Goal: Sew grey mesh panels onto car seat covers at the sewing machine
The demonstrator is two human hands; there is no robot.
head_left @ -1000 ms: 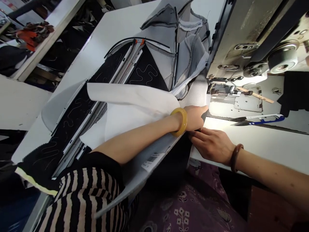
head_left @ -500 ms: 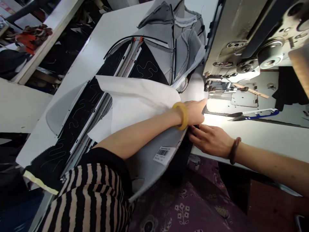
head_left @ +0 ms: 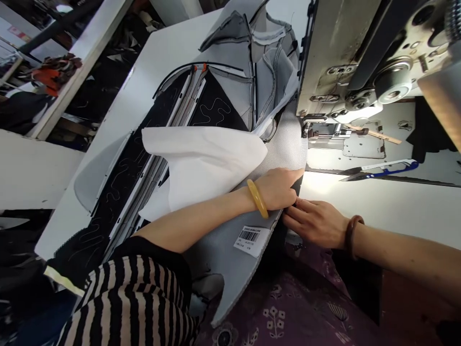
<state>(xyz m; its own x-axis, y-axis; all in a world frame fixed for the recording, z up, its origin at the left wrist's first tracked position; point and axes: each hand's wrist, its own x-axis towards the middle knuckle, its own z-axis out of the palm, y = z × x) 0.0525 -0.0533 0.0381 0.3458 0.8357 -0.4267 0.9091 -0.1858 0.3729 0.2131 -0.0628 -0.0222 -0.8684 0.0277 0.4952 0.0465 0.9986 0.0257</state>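
My left hand (head_left: 276, 189), with a yellow bangle, rests on a grey mesh fabric piece (head_left: 286, 146) at its right edge. Its index finger stretches toward the presser foot, and the thumb bends in at the edge. Just below, my right hand (head_left: 319, 222), wearing a brown bracelet, pinches the edge of the same piece and the black material under it. The piece runs up beneath the presser foot (head_left: 306, 129) of a sewing machine (head_left: 333, 62). A white barcode label (head_left: 252, 240) sits on its near part. White sheet material (head_left: 205, 163) lies folded over it.
Thread snips (head_left: 382, 170) with a blue handle lie right of the hands on the white table (head_left: 367, 204). A wooden stick (head_left: 385, 137) lies behind them. Grey and black sewn panels (head_left: 219, 103) spread to the left. A shelf (head_left: 77, 67) stands at far left.
Both hands have shifted toward me, away from the presser foot, and more grey mesh shows between it and my left hand. The view has also shifted slightly.
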